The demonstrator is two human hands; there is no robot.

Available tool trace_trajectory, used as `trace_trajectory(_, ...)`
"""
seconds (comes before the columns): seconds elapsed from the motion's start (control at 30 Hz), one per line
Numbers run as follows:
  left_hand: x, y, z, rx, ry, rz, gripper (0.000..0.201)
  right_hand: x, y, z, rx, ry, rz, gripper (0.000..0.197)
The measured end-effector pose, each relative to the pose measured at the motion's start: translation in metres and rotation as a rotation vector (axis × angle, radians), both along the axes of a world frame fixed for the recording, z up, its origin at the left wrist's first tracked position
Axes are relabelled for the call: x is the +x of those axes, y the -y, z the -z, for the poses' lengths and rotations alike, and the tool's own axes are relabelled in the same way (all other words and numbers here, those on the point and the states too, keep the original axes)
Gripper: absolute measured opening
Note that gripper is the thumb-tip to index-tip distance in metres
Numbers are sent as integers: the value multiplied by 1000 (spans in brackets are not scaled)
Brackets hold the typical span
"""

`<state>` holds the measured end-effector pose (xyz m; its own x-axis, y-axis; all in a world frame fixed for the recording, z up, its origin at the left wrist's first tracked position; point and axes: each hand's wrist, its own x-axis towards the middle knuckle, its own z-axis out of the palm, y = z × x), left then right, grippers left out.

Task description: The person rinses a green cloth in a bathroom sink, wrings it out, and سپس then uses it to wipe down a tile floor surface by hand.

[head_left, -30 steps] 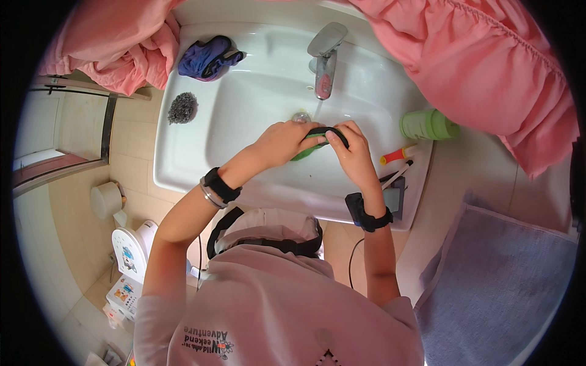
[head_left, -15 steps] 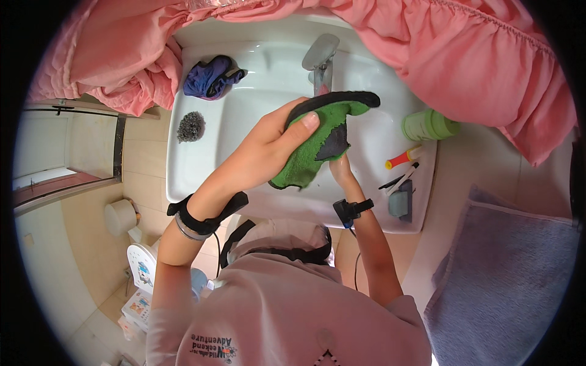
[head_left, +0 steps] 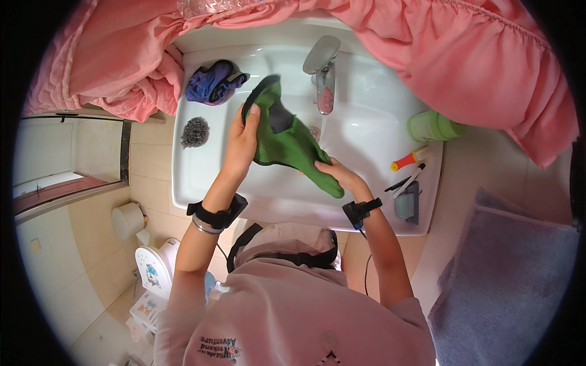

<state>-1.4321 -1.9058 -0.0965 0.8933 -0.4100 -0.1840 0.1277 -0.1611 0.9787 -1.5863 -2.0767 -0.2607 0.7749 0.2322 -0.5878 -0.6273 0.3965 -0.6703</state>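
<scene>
Cloth [head_left: 288,149]: green, slanting over the basin [head_left: 185,174].
Left hand [head_left: 242,137]: yours, gripping its upper edge.
Right hand [head_left: 343,175]: yours, pinching its lower end.
Slip: if wet, it could slide free.
Splash: under the tap [head_left: 326,91], it may scatter water.

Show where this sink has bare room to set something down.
Two bare patches on the sink: left ledge below the grey scrubber; back ledge between purple cloth and faucet. The right ledge is crowded with a red-and-yellow handle, thin sticks and a blue-grey block. Green cloth hangs over mid-basin.
</scene>
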Motion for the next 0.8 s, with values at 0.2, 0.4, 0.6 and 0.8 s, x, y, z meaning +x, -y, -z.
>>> trace_trajectory(0.2,34,-59,192,1078,229,415,51,14,18,25,-271,67,-244,49)
trace_trajectory(0.4,10,-38,206,1389,312,970,76,14,16,57,-458,45,-302,38)
trace_trajectory(0.6,10,-37,230,1423,414,951,65,17,17,70,-669,56,-227,31)
trace_trajectory(0.8,3,-21,225,1446,508,1009,28,20,31,78,-661,-76,-99,29)
